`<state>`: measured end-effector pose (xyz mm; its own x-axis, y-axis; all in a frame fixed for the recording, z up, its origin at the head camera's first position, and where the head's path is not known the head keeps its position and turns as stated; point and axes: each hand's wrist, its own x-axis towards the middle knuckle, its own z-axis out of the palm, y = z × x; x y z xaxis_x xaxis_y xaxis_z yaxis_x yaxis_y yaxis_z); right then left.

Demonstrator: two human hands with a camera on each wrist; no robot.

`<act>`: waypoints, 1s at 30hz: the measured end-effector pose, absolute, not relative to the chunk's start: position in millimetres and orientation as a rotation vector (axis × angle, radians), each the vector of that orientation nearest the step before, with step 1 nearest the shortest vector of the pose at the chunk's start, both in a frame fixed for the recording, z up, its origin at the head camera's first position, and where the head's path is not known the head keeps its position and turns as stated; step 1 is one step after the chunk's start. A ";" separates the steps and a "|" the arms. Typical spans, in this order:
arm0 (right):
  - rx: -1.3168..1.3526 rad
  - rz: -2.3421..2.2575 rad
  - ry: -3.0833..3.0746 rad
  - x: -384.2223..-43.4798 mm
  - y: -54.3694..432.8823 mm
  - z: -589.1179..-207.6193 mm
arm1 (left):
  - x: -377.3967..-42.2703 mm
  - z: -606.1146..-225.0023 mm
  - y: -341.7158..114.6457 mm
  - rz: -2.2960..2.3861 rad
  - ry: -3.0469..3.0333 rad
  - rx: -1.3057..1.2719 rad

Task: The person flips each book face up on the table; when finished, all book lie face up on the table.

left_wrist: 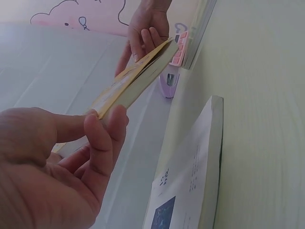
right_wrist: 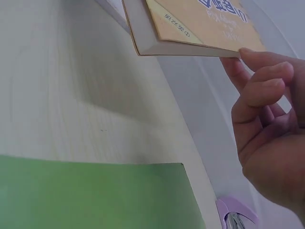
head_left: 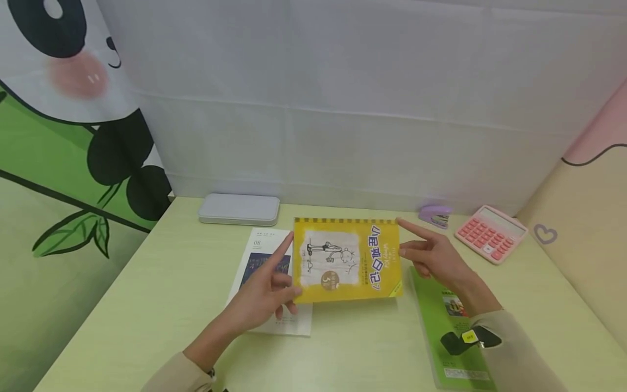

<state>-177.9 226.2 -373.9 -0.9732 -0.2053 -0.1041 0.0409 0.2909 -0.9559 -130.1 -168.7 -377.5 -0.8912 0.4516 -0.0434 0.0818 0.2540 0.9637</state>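
Observation:
A yellow paperback book with a cartoon cover is held up over the table, turned sideways. My left hand pinches its left edge, thumb on the cover and fingers bent behind it. At the opposite edge my right hand grips a corner between thumb and finger, as the right wrist view also shows. In the left wrist view the page edges of the book show under the cover. Partly behind the left hand lies a white book with a dark picture. Below the right forearm lies a green book.
A pale flat case lies at the back left of the table. Toward the back right are a purple stapler and a pink calculator. A white sheet hangs along the table's far edge.

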 end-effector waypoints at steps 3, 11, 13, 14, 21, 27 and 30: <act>-0.140 -1.710 2.380 -180.1 224.8 -377.7 | -131.5 -378.4 -168.5 1.659 2.203 0.477; -0.143 -1.592 2.401 -183.0 220.7 -385.7 | -137.7 -384.0 -172.7 1.616 2.116 0.413; -0.143 -1.565 2.403 -183.7 220.4 -386.6 | -139.7 -386.5 -174.7 1.613 2.087 0.416; -0.141 -1.551 2.402 -184.1 220.3 -387.3 | -140.7 -387.9 -175.6 1.609 2.076 0.419; -0.112 -1.467 2.401 -185.8 216.4 -391.1 | -146.1 -395.5 -179.2 1.577 2.006 0.398; -0.055 -1.432 2.409 -188.4 209.9 -391.0 | -150.0 -399.8 -180.4 1.552 1.991 0.397; -0.032 -1.404 2.411 -189.8 207.9 -391.6 | -151.8 -401.6 -180.9 1.528 1.999 0.400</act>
<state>-189.8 207.9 -391.6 -0.9388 -0.1923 -0.2859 0.1538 0.5087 -0.8471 -151.8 -180.9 -401.6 -0.7841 0.5604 -0.2668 -0.1104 0.2970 0.9485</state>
